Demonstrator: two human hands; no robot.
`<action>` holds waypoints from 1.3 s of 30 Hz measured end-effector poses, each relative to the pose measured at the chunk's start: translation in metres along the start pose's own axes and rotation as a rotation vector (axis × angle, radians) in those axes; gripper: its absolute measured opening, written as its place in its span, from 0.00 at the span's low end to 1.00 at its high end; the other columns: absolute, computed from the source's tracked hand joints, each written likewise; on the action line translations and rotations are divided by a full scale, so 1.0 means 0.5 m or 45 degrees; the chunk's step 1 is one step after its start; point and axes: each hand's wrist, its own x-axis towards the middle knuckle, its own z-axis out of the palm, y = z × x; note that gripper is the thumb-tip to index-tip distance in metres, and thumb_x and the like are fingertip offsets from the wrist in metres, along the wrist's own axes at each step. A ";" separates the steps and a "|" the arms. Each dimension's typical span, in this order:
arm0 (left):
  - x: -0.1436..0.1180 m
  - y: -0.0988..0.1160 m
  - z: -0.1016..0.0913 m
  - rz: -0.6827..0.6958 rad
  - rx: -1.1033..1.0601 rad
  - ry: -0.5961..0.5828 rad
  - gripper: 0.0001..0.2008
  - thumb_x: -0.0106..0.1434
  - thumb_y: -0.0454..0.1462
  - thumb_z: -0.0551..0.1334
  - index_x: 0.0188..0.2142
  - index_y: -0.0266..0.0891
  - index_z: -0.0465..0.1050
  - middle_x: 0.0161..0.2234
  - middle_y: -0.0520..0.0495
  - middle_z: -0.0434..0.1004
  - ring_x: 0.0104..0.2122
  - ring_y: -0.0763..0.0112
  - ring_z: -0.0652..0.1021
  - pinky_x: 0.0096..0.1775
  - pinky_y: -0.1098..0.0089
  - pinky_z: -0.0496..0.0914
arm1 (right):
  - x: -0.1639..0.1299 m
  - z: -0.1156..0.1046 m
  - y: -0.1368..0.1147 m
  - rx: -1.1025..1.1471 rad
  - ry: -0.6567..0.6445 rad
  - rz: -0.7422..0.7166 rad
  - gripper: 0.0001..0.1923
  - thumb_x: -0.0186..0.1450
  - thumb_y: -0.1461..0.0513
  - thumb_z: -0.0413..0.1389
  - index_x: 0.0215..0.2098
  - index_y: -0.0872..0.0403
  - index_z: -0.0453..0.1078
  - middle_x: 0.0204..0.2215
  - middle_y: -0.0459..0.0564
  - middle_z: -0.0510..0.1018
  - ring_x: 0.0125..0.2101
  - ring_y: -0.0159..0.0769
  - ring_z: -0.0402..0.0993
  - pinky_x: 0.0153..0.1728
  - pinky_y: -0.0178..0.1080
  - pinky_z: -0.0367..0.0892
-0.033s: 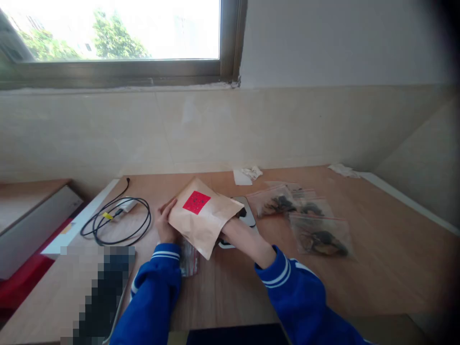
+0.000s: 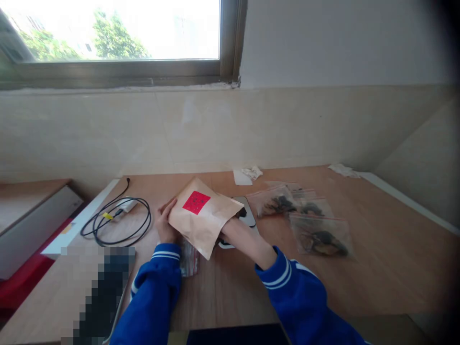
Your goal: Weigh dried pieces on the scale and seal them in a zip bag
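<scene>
Left hand pinching side of tilted paper bag over table. Right hand inside mouth, finger state can't tell. Risk: wrist tearing rim; tilt spilling any contents.

Nothing has visibly changed between the earlier moment and now.

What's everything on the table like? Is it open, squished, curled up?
Paper bag: tilted, mouth open
Left hand: gripping the bag's side
Right hand: partly hidden inside the bag
Black cable: loosely coiled
Clear bags: dark contents inside; can't tell whether sealed
White tissue: crumpled
White device: partly hidden from view
</scene>
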 end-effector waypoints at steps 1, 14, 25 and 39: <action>0.000 -0.003 0.000 -0.006 0.003 0.008 0.17 0.55 0.35 0.62 0.46 0.42 0.76 0.45 0.44 0.70 0.48 0.60 0.72 0.55 0.59 0.63 | -0.001 -0.006 -0.003 -0.023 -0.026 -0.034 0.24 0.60 0.73 0.53 0.51 0.49 0.70 0.54 0.46 0.72 0.57 0.38 0.64 0.61 0.42 0.56; 0.005 -0.029 -0.002 0.000 0.138 0.005 0.18 0.55 0.35 0.61 0.47 0.40 0.76 0.43 0.42 0.70 0.44 0.60 0.73 0.50 0.58 0.67 | -0.020 -0.023 0.002 -0.452 0.142 -0.004 0.18 0.64 0.72 0.49 0.49 0.54 0.71 0.45 0.56 0.73 0.47 0.45 0.66 0.51 0.50 0.66; 0.009 -0.051 -0.003 -0.094 0.191 0.120 0.17 0.53 0.31 0.58 0.42 0.39 0.78 0.40 0.42 0.69 0.42 0.60 0.73 0.51 0.55 0.66 | -0.042 -0.056 0.046 -0.122 0.486 0.103 0.16 0.67 0.68 0.47 0.48 0.48 0.70 0.44 0.50 0.73 0.45 0.41 0.66 0.49 0.45 0.66; 0.008 -0.058 -0.005 -0.096 0.220 0.153 0.18 0.52 0.30 0.57 0.41 0.39 0.78 0.40 0.42 0.71 0.43 0.60 0.73 0.52 0.54 0.65 | -0.152 0.013 0.159 -0.146 0.371 0.304 0.12 0.63 0.69 0.51 0.37 0.51 0.74 0.35 0.51 0.76 0.37 0.43 0.71 0.40 0.46 0.69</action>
